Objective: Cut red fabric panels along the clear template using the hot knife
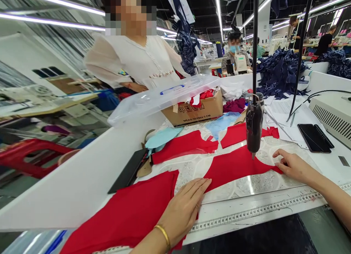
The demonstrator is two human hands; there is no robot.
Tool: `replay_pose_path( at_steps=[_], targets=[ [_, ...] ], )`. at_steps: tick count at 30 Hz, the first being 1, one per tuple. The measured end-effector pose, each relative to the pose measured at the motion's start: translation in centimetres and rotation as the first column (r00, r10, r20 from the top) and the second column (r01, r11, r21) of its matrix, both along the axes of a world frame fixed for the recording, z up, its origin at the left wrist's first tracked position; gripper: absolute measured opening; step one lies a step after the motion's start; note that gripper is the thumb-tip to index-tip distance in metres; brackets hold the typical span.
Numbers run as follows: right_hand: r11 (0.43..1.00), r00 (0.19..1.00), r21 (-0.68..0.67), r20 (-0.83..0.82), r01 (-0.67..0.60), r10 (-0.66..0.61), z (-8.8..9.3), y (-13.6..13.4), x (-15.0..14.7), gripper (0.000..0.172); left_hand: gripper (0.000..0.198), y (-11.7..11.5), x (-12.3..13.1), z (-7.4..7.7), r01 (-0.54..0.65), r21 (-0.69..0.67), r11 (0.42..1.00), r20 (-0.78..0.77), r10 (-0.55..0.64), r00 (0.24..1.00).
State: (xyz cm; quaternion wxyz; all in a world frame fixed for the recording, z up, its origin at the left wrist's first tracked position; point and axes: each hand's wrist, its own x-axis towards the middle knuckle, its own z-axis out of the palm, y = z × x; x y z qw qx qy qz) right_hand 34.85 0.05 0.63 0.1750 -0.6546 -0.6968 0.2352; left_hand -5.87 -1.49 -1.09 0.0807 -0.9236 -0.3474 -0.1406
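Gold bangle (pixel 162 235) at the wrist, the person's left hand (pixel 183 210) lies flat with fingers lightly spread, pressing a soft, matte red fabric panel (pixel 117 217) against a white worktable (pixel 82 180). The person's right hand (pixel 294 168) rests with fingers gently curved, not pinching, on the tapered tip of a second, curved red fabric panel (pixel 236 166). That panel lies on a glossy white lace-patterned sheet (pixel 263 182), beneath a black upright cutting tool (pixel 254 126) whose thin metal tip sits just over the cloth. More irregular red pieces (pixel 183 146) and pale blue scraps (pixel 163 137) lie farther along the table. A printed white measuring strip (pixel 257 212) runs along the near edge. Beyond, a clear plastic box with a blue handle (pixel 164 96) tilts across a brown cardboard carton (pixel 192 109). A black smartphone (pixel 314 137) lies on the right. A co-worker in a sheer white blouse (pixel 137 60) stands across the table, beside heaped navy patterned cloth (pixel 279 73).
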Motion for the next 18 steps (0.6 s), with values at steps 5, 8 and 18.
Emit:
replay_pose_path(
  at_steps=[5,8,18],
  targets=[
    [0.98,0.948,0.121,0.258,0.159,-0.186,0.0,-1.3,0.9,0.028,0.057,0.1,0.1,0.0,0.015,0.03,0.999,0.017,-0.016,1.0],
    [0.968,0.992,0.25,0.108,0.034,-0.062,-0.3,-2.7,0.9,0.025,0.055,0.1,-0.1,-0.3,0.034,0.048,0.998,0.004,-0.035,0.999],
    [0.871,0.969,0.448,0.221,-0.202,0.111,-1.9,-4.6,1.5,0.031,0.055,0.4,-0.5,-2.3,0.028,0.094,0.995,0.058,-0.033,0.998]
  ],
)
